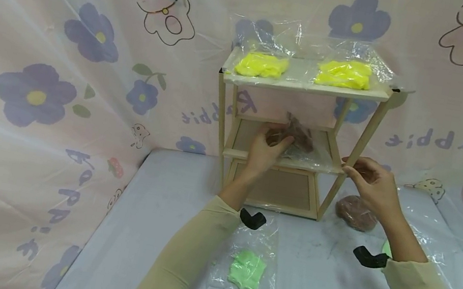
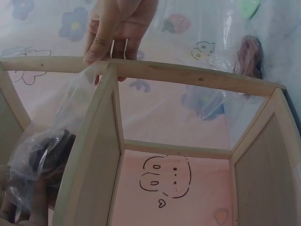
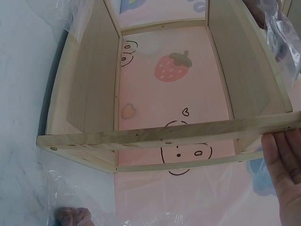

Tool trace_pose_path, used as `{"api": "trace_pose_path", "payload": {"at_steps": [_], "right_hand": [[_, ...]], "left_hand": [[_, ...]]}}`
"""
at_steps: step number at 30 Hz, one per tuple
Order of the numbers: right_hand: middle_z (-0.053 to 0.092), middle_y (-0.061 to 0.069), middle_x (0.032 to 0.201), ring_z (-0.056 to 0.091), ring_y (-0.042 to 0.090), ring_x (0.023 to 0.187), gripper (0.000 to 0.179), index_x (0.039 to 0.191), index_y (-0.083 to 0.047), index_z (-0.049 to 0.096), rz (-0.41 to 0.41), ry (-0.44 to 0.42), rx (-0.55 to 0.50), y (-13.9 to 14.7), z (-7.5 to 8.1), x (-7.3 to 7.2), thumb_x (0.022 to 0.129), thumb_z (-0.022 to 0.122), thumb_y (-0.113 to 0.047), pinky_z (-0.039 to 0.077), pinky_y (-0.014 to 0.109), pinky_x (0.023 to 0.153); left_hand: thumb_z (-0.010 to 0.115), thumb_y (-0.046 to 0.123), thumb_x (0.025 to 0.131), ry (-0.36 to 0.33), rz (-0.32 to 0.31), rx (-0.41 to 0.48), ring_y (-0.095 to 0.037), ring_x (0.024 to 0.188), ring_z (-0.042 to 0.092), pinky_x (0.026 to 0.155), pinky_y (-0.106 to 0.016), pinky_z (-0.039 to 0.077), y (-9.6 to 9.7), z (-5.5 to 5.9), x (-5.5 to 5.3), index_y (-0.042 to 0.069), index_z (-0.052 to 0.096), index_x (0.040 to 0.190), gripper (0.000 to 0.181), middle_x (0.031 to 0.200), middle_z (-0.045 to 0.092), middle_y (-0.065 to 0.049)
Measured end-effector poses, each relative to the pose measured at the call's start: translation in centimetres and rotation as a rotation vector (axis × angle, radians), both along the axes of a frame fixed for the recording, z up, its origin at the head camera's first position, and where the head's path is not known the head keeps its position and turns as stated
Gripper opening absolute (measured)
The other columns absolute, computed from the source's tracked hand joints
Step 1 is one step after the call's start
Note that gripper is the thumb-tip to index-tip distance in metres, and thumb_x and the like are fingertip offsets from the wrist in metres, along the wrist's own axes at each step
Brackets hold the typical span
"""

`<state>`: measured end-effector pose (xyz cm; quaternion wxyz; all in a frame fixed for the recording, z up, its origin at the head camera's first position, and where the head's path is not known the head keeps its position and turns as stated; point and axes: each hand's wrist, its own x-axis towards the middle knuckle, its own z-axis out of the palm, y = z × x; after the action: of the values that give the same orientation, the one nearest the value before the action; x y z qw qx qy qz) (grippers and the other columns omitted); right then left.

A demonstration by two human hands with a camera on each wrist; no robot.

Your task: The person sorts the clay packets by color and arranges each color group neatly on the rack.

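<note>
On the middle shelf of a small wooden rack point(image 1: 281, 161), my left hand point(image 1: 265, 150) grips a clear plastic bag holding a dark brown, clay-like lump point(image 1: 300, 137). The left wrist view shows the bag point(image 2: 61, 110) drawn out to a point toward the rack's right post. At that post is my right hand point(image 1: 373, 185), its thumb tip at the bag's corner and its fingers behind the wood; it appears to pinch the plastic there. In the right wrist view, the right hand's fingers point(image 3: 282, 155) touch the post, while its thumb is out of sight.
Two bagged yellow lumps point(image 1: 343, 74) lie on the rack's top shelf. A bagged light green piece point(image 1: 247, 271) lies on the table in front. Another bagged brown lump point(image 1: 356, 213) sits right of the rack, near a partly hidden green piece point(image 1: 387, 248). A patterned curtain point(image 1: 52, 133) hangs behind.
</note>
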<state>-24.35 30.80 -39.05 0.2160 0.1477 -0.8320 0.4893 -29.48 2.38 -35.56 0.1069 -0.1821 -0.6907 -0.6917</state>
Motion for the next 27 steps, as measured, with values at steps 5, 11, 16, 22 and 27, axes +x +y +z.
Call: {"api": "trace_pose_path", "payload": {"at_steps": [5,11,16,22,27], "right_hand": [[0.072,-0.02,0.108,0.069,-0.005,0.097,0.026,0.129,0.001,0.073,-0.002,0.002,0.002,0.2,-0.1,-0.1,0.104,0.072,-0.007,0.053,0.004,0.088],[0.073,-0.019,0.107,0.069,-0.004,0.097,0.026,0.129,0.002,0.073,0.006,0.004,-0.014,0.2,-0.3,-0.2,0.104,0.072,-0.005,0.054,0.005,0.088],[0.072,-0.021,0.109,0.069,-0.005,0.098,0.026,0.13,0.001,0.073,0.006,-0.002,-0.006,0.1,-0.1,-0.1,0.105,0.072,-0.008,0.054,0.004,0.089],[0.071,-0.021,0.107,0.069,-0.004,0.097,0.026,0.129,0.001,0.073,0.005,-0.002,0.002,0.0,0.1,0.0,0.105,0.071,-0.009,0.054,0.004,0.088],[0.072,-0.02,0.108,0.069,-0.004,0.097,0.026,0.129,0.001,0.073,0.009,0.004,-0.008,0.1,0.0,-0.1,0.105,0.072,-0.007,0.054,0.005,0.088]], "left_hand": [[0.079,0.006,0.099,0.016,0.05,-0.081,-0.031,0.123,0.066,0.103,-0.024,0.059,0.7,0.1,-0.1,-0.001,0.062,0.132,0.038,0.138,0.065,-0.016],[0.078,0.007,0.1,0.052,0.107,-0.221,-0.031,0.119,0.07,0.094,-0.02,0.061,1.0,0.1,0.1,-0.001,0.064,0.131,0.035,0.13,0.07,-0.016],[0.078,0.01,0.101,0.099,0.136,-0.312,-0.024,0.109,0.071,0.085,-0.018,0.059,1.1,-0.1,0.7,0.001,0.065,0.131,0.034,0.121,0.074,-0.013],[0.078,0.013,0.101,0.111,0.177,-0.373,-0.022,0.111,0.068,0.088,-0.018,0.057,1.3,-0.1,1.4,0.002,0.068,0.131,0.033,0.13,0.067,-0.013],[0.081,0.019,0.099,0.096,0.257,-0.472,-0.025,0.117,0.061,0.092,-0.024,0.057,1.6,0.0,1.7,0.005,0.073,0.131,0.036,0.139,0.057,-0.015]]}}
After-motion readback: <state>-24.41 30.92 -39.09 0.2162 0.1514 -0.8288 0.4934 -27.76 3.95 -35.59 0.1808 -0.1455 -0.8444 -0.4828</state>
